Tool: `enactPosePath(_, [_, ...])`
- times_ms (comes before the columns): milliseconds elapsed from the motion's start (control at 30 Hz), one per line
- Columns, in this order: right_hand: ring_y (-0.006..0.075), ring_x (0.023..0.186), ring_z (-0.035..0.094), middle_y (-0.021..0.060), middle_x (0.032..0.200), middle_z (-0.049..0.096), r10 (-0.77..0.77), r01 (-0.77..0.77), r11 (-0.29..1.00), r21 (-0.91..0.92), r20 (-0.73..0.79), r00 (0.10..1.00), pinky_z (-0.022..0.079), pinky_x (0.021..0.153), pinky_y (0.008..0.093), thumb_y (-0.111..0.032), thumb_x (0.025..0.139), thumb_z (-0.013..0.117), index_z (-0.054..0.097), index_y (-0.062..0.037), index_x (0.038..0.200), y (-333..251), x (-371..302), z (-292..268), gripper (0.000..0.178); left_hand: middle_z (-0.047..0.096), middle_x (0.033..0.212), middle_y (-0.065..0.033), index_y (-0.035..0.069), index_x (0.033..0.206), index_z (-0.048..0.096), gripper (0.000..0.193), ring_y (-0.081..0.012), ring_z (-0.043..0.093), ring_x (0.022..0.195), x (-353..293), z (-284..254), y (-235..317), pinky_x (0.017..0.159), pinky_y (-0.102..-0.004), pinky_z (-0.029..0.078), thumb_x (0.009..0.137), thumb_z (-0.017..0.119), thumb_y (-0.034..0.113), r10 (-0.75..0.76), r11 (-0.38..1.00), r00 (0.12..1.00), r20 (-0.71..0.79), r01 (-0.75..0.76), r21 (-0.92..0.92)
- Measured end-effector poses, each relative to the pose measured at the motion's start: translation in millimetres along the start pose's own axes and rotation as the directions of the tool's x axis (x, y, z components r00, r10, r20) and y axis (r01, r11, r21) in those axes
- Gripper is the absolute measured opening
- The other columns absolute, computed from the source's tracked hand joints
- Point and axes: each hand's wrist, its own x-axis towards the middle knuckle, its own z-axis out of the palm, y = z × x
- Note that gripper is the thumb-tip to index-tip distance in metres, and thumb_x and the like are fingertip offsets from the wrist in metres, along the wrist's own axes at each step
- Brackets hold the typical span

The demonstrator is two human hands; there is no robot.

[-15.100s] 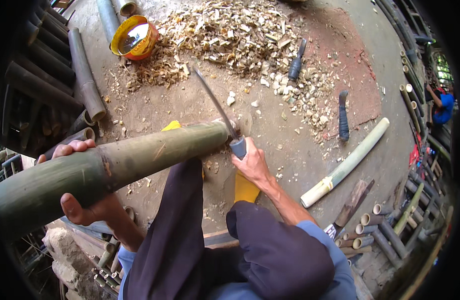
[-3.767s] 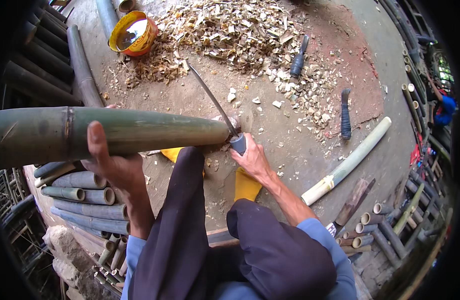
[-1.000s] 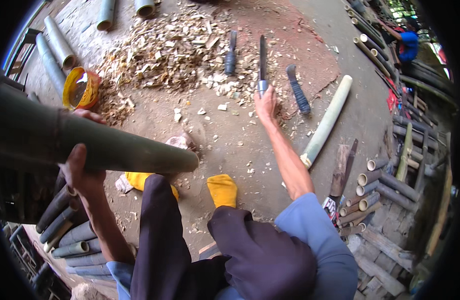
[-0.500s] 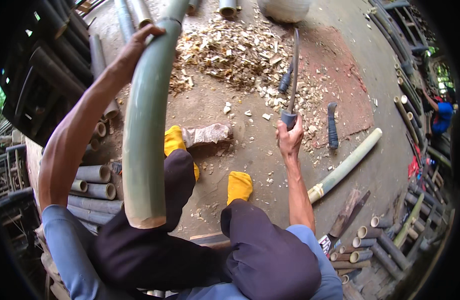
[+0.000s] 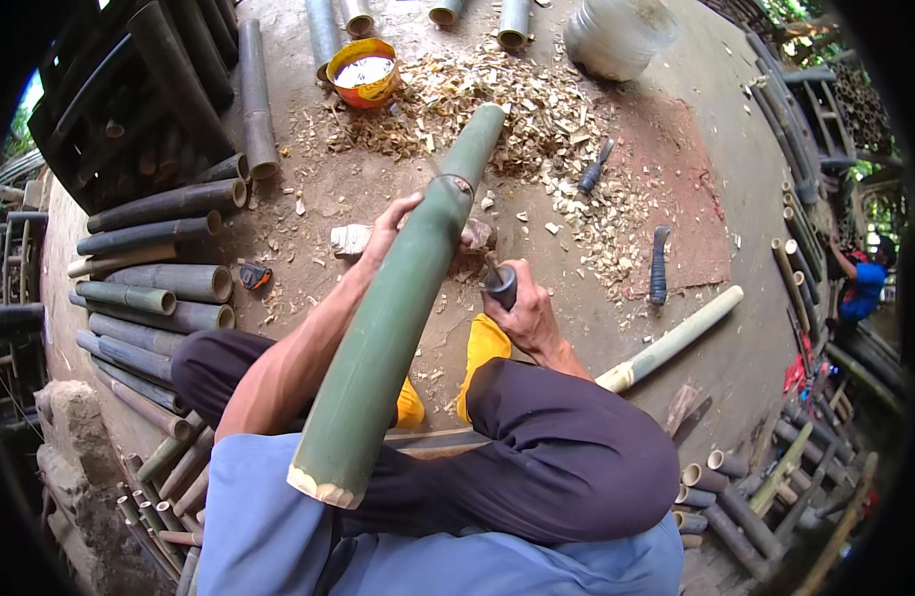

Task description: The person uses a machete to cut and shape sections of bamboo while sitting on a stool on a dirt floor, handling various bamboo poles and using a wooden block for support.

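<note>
we seem mid-trim: our left hand [image 5: 382, 238] holds the bamboo [image 5: 393, 323]; right of it, our right hand [image 5: 533, 316] grips a knife [image 5: 500, 287]; any next cut likely calls for steadiness.

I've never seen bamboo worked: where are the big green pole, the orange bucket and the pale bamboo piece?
Big green pole [image 5: 398, 298], head view: middle of its side.
Orange bucket [image 5: 369, 96], head view: front outer wall.
Pale bamboo piece [image 5: 676, 338], head view: middle of its length.
</note>
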Motion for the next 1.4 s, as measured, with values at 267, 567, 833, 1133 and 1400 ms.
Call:
enactPosePath(267, [0.0407, 0.072, 0.061, 0.0215, 0.077, 0.058, -0.19, 0.24, 0.958, -0.156, 0.281, 0.941, 0.051, 0.061, 0.0465, -0.014, 0.07, 0.069, 0.042, -0.0032, 0.107, -11, -6, 17, 0.048, 0.061, 0.095, -0.0202, -0.002, 0.116, 0.05, 0.057, -0.0321, 0.064, 0.069, -77, -37, -42, 0.058, -0.0404, 0.055, 0.089, 0.042, 0.048, 0.048, 0.974, 0.975, -0.218, 0.002, 0.225])
enactPosePath(567, [0.0364, 0.069, 0.063, 0.0211, 0.075, 0.06, -0.031, 0.172, 0.945, -0.278, 0.447, 0.894, 0.052, 0.057, 0.0453, -0.021, 0.072, 0.065, 0.042, -0.0013, 0.095, -15, 19, 23, 0.038, 0.063, 0.074, -0.0129, -0.001, 0.102, 0.057, 0.05, -0.023, 0.063, 0.057, -104, -40, -50, 0.049, -0.0331, 0.053, 0.092, 0.042, 0.045, 0.102, 0.946, 0.908, -0.407, 0.038, 0.322])
enactPosePath(833, [0.0344, 0.066, 0.062, 0.0168, 0.069, 0.058, 0.07, 0.07, 0.939, -0.338, 0.385, 0.92, 0.051, 0.059, 0.0424, -0.015, 0.068, 0.068, 0.044, -0.0073, 0.085, -5, 38, 25, 0.03, 0.064, 0.081, -0.0157, -0.001, 0.109, 0.054, 0.052, -0.0263, 0.065, 0.065, -90, -57, -48, 0.056, -0.038, 0.055, 0.089, 0.047, 0.047, 0.066, 0.964, 0.944, -0.325, 0.024, 0.266])
enactPosePath(1133, [0.0317, 0.06, 0.063, 0.0173, 0.065, 0.058, 0.003, 0.109, 0.948, -0.3, 0.351, 0.936, 0.052, 0.053, 0.0431, -0.017, 0.072, 0.066, 0.043, -0.0033, 0.091, 0, 45, 25, 0.032, 0.064, 0.081, -0.0146, -0.003, 0.11, 0.054, 0.052, -0.0238, 0.065, 0.065, -85, -49, -42, 0.057, -0.0349, 0.055, 0.092, 0.043, 0.045, 0.105, 0.97, 0.934, -0.343, -0.019, 0.244])
enactPosePath(1400, [0.0317, 0.058, 0.062, 0.0164, 0.065, 0.058, 0.21, -0.074, 0.896, -0.437, 0.271, 0.939, 0.054, 0.055, 0.0405, -0.016, 0.071, 0.064, 0.044, -0.005, 0.085, 36, 74, 23, 0.027, 0.064, 0.077, -0.013, -0.001, 0.107, 0.055, 0.044, -0.022, 0.064, 0.062, -84, -56, -53, 0.055, -0.0341, 0.055, 0.093, 0.043, 0.039, 0.119, 0.985, 0.926, -0.358, -0.064, 0.161])
